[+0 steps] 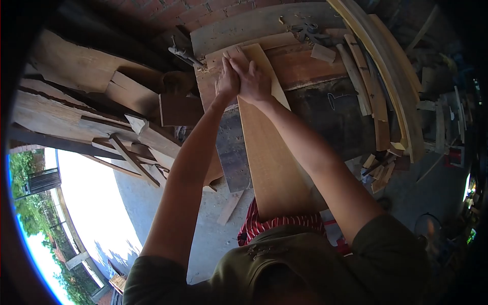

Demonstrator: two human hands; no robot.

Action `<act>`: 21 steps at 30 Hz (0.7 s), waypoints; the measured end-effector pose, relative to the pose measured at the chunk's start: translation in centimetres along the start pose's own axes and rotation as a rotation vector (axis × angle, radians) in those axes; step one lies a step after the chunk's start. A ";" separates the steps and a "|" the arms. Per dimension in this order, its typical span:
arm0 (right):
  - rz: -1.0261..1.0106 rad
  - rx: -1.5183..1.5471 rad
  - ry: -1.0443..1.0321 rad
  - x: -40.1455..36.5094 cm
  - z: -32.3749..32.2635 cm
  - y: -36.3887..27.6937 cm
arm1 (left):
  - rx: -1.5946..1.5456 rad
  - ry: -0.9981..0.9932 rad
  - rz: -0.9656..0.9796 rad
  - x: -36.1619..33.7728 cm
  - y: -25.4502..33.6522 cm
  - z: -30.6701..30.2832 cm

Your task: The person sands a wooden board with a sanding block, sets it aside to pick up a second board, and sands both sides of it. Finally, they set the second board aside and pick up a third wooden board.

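Observation:
A long, pale wooden board (272, 168) runs from the workbench (231, 147) toward my body, its near end against my striped red lower garment. Both arms are stretched forward over its far part. My left hand (227, 82) and my right hand (252, 81) lie side by side, fingers pressed close together, on a small brown wooden block (236, 53) on the board's far end. The block's front shows past the fingertips; its rear is hidden beneath the hands.
Planks (66, 109) are piled along the left. Curved wooden pieces (389, 76) lean at the right, with small offcuts (381, 170) below them. A metal clamp (184, 55) sits left of the hands, and a loose wood block (323, 53) lies on the bench's far side.

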State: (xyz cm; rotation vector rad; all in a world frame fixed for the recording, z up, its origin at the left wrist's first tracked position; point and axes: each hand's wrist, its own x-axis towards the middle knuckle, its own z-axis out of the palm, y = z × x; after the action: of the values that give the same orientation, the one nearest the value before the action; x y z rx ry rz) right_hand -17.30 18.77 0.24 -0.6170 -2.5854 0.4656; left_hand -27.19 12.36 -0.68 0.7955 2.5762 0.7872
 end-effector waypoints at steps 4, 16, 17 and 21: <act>0.075 0.014 -0.159 -13.1 -6.4 -1.1 | 0.062 -0.070 -0.039 -15.2 2.4 2.9; 0.136 -0.016 -0.296 -21.3 -10.7 0.3 | 0.120 -0.087 0.117 -24.1 4.5 6.2; 0.122 0.000 -0.250 -18.2 -9.9 1.0 | 0.110 -0.084 0.127 -20.7 4.7 5.7; 0.139 -0.069 -0.172 -6.4 -6.5 3.8 | 0.142 -0.023 0.169 -7.2 6.0 4.6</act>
State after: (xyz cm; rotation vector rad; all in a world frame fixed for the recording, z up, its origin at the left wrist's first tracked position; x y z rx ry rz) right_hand -7.64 20.27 2.04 -0.8170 -2.7421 0.4950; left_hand -16.93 14.10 0.27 1.0709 2.5920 0.6419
